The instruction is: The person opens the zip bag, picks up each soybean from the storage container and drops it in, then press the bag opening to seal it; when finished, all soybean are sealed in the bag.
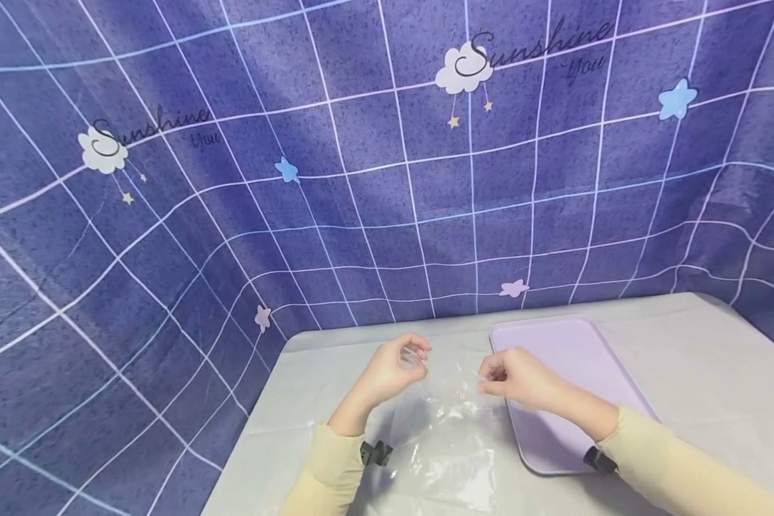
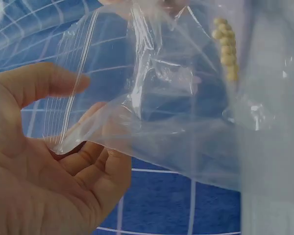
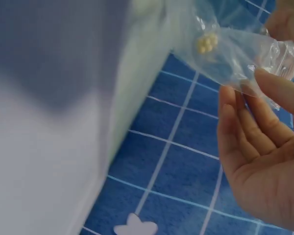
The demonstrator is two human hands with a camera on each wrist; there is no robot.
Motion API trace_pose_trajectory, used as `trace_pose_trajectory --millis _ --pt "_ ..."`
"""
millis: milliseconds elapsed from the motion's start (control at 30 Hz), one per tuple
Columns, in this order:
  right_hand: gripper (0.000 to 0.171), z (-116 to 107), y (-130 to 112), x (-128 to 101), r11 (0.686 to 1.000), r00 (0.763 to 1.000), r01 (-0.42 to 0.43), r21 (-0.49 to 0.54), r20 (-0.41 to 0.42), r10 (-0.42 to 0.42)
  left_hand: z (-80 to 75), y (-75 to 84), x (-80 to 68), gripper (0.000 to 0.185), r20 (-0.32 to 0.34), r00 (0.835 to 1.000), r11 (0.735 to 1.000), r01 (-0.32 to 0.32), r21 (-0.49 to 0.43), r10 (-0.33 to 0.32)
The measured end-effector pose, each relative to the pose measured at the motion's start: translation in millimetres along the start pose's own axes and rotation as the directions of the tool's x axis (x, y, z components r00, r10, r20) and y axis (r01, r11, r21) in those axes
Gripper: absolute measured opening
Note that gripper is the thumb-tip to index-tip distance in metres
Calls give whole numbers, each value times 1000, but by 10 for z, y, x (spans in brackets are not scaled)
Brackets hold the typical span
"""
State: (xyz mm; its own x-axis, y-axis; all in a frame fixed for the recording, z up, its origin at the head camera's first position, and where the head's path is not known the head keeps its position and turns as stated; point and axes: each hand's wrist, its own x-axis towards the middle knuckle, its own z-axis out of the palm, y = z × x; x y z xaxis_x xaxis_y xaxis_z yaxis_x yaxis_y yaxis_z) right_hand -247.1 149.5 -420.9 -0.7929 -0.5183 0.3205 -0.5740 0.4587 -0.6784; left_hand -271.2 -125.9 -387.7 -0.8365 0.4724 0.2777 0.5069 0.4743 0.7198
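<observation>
I am looking down at cream sleeves [image 1: 335, 466] reaching over the grey tabletop [image 1: 696, 373], and I am taking the lilac tray [image 1: 593, 358] as my landmark. Just left of the tray, both hands are holding a clear plastic bag [image 1: 448, 416] up above the tabletop, its lower part hanging down toward the cloth. The left hand [image 1: 393, 369] is pinching one upper edge of the bag between thumb and curled fingers; in the left wrist view the zip strip is running across those fingers. The right hand [image 1: 522, 380], hovering over the tray's near-left part, is pinching the opposite edge, so the two hands are standing a little apart with the bag stretched between them. A small cluster of pale yellow beads [image 2: 226, 48] is sitting inside the bag. Beyond the tray, the tabletop is ending at a blue-violet backdrop cloth [image 1: 361, 179] with a white grid, stars, clouds and the word "Sunshine".
</observation>
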Motion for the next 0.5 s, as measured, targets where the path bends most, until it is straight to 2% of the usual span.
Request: trace_pose_trajectory --millis 167,300,400,500 --pt "4 -177 -119 20 1000 993 -5 7 -118 5 -117 130 -52 27 -80 996 999 -35 -30 33" --pt "9 -280 -198 26 1000 974 -12 25 -224 17 -191 240 -91 34 -109 994 996 -26 -87 16" --pt "14 -311 -230 12 997 963 -12 78 -269 33 -218 291 -131 42 -107 994 991 -18 -135 4" --pt "16 -308 -243 -9 984 958 27 177 -287 25 -229 313 -167 49 -108 994 987 -41 -158 24"
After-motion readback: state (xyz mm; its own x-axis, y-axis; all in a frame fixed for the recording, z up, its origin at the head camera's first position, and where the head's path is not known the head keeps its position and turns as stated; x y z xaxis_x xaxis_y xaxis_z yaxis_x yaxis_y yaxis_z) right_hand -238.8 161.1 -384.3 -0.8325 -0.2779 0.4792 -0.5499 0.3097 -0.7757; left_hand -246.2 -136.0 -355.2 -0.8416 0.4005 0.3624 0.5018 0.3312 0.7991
